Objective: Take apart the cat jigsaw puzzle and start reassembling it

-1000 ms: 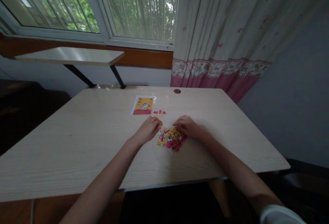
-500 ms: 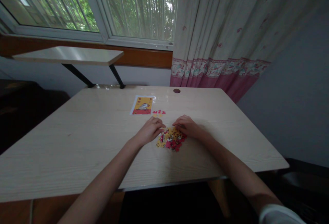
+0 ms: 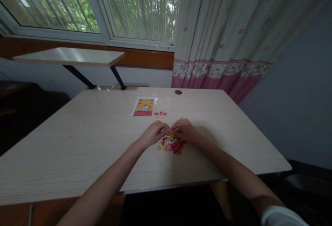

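A heap of red and yellow jigsaw pieces [image 3: 171,145] lies on the light wooden table [image 3: 77,143]. My left hand [image 3: 153,133] and my right hand [image 3: 184,130] hover just above the far side of the heap, fingertips meeting in a pinch over a small piece that I cannot make out clearly. Both hands have curled fingers. Beyond them, a few loose red and yellow pieces [image 3: 159,114] lie in a short row beside a small yellow and red picture card [image 3: 143,106].
A round cable hole [image 3: 178,92] sits near the table's far edge. A second small tabletop on black legs [image 3: 67,56] stands at the back left under the window. A flowered curtain [image 3: 223,46] hangs at the back right.
Both hands have drawn together over the heap until their fingertips meet; before, they rested apart at either side of it. The pile looks slightly more bunched.
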Demonstrator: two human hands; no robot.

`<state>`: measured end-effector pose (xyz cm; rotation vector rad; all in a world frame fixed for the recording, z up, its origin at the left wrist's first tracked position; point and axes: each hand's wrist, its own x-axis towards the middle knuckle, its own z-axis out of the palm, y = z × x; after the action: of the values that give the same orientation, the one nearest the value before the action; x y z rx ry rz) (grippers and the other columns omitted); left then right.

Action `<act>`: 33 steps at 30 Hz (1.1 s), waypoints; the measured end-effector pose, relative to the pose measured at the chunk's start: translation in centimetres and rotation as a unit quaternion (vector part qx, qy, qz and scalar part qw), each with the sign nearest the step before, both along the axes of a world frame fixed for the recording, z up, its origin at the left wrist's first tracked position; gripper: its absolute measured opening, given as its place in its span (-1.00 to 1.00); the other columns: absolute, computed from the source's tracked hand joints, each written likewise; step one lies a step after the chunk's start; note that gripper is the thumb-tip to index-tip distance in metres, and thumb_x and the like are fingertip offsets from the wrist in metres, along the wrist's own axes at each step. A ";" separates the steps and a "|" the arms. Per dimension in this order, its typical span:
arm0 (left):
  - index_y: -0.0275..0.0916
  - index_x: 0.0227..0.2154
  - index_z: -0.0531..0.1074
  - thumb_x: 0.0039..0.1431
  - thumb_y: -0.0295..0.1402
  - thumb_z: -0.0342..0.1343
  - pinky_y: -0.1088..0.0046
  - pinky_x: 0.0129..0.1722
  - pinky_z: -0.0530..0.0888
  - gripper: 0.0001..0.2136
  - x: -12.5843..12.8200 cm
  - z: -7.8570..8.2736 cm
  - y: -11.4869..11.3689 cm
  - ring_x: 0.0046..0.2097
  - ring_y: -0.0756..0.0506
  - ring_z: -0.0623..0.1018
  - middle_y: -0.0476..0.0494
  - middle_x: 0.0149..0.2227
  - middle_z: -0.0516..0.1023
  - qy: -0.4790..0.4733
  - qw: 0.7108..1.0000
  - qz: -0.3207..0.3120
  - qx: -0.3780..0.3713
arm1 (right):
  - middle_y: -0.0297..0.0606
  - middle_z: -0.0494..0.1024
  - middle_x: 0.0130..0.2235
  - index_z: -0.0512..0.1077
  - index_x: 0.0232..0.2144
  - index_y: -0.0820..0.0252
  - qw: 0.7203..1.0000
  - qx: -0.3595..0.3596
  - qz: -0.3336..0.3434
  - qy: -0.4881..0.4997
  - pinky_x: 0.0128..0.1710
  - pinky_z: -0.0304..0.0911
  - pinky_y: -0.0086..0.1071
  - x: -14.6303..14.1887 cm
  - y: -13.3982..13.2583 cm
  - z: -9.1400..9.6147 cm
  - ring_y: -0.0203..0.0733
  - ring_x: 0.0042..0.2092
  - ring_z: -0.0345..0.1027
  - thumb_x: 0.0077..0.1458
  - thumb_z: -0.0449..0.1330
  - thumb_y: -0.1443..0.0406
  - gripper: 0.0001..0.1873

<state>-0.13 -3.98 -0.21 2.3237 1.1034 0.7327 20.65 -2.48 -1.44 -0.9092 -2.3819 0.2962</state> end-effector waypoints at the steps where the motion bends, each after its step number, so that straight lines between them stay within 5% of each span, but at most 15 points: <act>1: -0.23 -0.30 0.46 0.12 -0.30 0.08 0.43 -0.26 0.33 -0.85 0.0 0.0 0.0 -0.30 -0.07 0.42 -0.08 -0.42 0.48 -0.005 1.000 0.001 -0.001 | -0.29 0.53 -0.38 0.49 -0.37 0.14 1.000 0.002 -0.004 0.001 -0.22 0.11 -0.35 0.1 0.0 0.0 -0.23 -0.27 0.33 0.06 0.19 0.18 -0.83; 10: -0.26 -0.22 0.46 0.14 -0.26 0.02 0.36 -0.18 0.36 -0.76 0.0 -0.1 0.3 -0.19 -0.08 0.47 -0.20 -0.21 0.52 -0.184 0.976 0.087 -0.080 | -0.28 0.52 -0.37 0.47 -0.39 0.14 0.998 0.002 0.070 -0.009 -0.19 0.13 -0.35 1.2 -0.2 1.3 -0.25 -0.26 0.33 0.10 0.15 0.17 -0.81; 18: -0.31 -0.47 0.42 -0.16 -0.27 0.27 0.51 -0.37 0.35 -0.77 1.7 -0.7 0.4 -0.44 0.03 0.45 -0.06 -0.47 0.51 -0.437 0.852 0.112 -0.265 | -0.29 0.53 -0.41 0.48 -0.40 0.14 0.997 0.043 -0.062 0.030 -0.22 0.08 -0.34 -0.2 -0.6 0.8 -0.23 -0.30 0.33 0.07 0.17 0.13 -0.78; 24: -0.33 -0.49 0.44 -0.25 -0.27 0.33 0.53 -0.40 0.35 -0.73 2.2 -0.4 0.0 -0.46 0.04 0.43 -0.06 -0.49 0.50 -0.467 0.821 0.134 -0.301 | -0.30 0.54 -0.41 0.49 -0.42 0.12 0.993 0.058 -0.098 0.031 -0.21 0.04 -0.33 -0.5 -0.7 0.9 -0.24 -0.31 0.33 0.10 0.13 0.08 -0.73; 33: -0.33 -0.53 0.41 -0.26 -0.30 0.34 0.57 -0.46 0.33 -0.73 2.1 -0.6 0.0 -0.50 0.07 0.43 -0.01 -0.55 0.48 -0.462 0.815 0.125 -0.328 | -0.29 0.55 -0.38 0.47 -0.38 0.12 0.991 0.083 -0.100 0.030 -0.19 0.03 -0.30 -0.3 -0.8 1.1 -0.23 -0.30 0.32 0.14 0.10 0.19 -0.81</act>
<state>1.96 -4.00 -0.81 1.0113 0.9501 1.1622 20.33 -3.30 -0.32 -1.0330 -2.2011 0.0456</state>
